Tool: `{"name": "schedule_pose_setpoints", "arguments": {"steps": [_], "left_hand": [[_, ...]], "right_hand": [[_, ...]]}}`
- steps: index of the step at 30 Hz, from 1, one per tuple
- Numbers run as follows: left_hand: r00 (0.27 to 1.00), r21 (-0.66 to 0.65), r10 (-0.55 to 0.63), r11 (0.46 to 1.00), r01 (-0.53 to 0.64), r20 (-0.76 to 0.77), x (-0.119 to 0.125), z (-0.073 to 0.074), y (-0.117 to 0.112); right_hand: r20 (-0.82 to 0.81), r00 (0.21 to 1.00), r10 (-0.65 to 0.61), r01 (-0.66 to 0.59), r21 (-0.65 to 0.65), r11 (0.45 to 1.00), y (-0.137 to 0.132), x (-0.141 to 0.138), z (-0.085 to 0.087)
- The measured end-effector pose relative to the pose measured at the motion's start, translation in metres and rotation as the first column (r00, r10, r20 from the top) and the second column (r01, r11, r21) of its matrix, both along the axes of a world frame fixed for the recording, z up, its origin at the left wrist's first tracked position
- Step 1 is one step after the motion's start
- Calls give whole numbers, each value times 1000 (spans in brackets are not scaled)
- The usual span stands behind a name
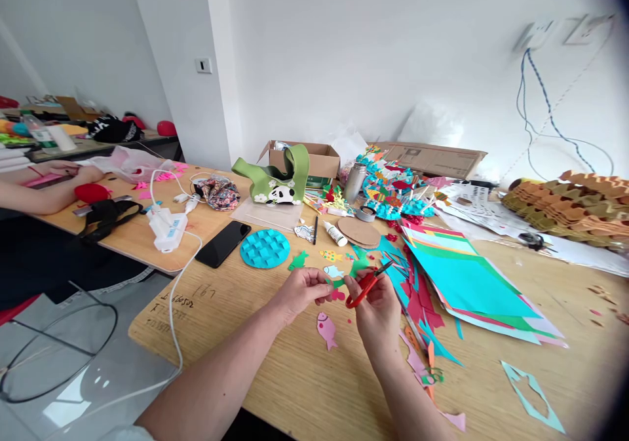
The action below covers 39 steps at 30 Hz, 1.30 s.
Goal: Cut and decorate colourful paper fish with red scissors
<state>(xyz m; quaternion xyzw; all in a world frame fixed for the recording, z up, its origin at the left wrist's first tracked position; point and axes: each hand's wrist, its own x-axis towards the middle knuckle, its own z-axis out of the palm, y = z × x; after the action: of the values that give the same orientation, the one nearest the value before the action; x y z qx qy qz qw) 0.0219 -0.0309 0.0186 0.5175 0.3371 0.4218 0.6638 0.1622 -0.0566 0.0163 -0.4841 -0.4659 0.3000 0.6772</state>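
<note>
My left hand [305, 290] is closed in a pinch on a small piece of green paper [339, 284]. Just to its right, my right hand [381, 313] has its fingers around red-handled scissors [364, 289], blades pointing up and to the right. Its fingertips come up to the same green piece; whether they grip it I cannot tell. Below and between the hands lies a pink paper fish [325, 331]. Beyond them are a green paper fish [298, 260], a yellow spotted fish [331, 255], a light blue fish [333, 271] and a round blue woven-looking paper disc [265, 248].
Coloured paper sheets [476, 284] are stacked at right, with red and blue scraps [422, 290] beside them. A glue bottle [335, 234], cardboard disc [359, 232], phone [223, 244] and green panda bag [280, 182] stand behind. A white cable [173, 316] hangs over the left edge. Another person's arm [44, 189] rests far left.
</note>
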Motion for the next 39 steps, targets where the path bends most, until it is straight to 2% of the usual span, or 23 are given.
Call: {"name": "schedule_pose_setpoints", "arguments": {"steps": [3,8,10,12,14,17,19,21,30,39], "left_hand": [[1000,-1,5,1000,-5,-11,1,0,-1],[994,-14,99,995,-99,52,1,1,1],[986,-48,147,989,-143,82,0,2,3],[978,-77,175,983,-167,114,-1,3,4],[973,-79,183,982,-173,141,-3,4,6],[961,-66,223,974,-215,166,-6,7,8],[953,-66,249,968,-241,174,-8,9,8],[950,-65,248,969,-240,188,-9,10,8],[956,-67,129,991,-115,262,-11,9,7],[964,-59,95,995,-83,248,-12,13,5]], "right_hand": [[13,1000,-14,14,-1,1000,0,-1,1],[88,996,8,-7,-16,1000,-2,0,5],[173,983,56,-52,-27,998,-3,4,8],[296,938,177,-158,-88,983,-5,9,13],[387,847,364,-301,-216,929,-7,13,18],[379,710,594,-451,-403,796,-10,15,26],[329,668,668,-496,-472,729,-12,15,30],[278,655,702,-518,-511,686,-12,15,32],[169,621,765,-545,-608,577,-15,17,40],[152,584,797,-549,-649,526,-16,17,45]]}}
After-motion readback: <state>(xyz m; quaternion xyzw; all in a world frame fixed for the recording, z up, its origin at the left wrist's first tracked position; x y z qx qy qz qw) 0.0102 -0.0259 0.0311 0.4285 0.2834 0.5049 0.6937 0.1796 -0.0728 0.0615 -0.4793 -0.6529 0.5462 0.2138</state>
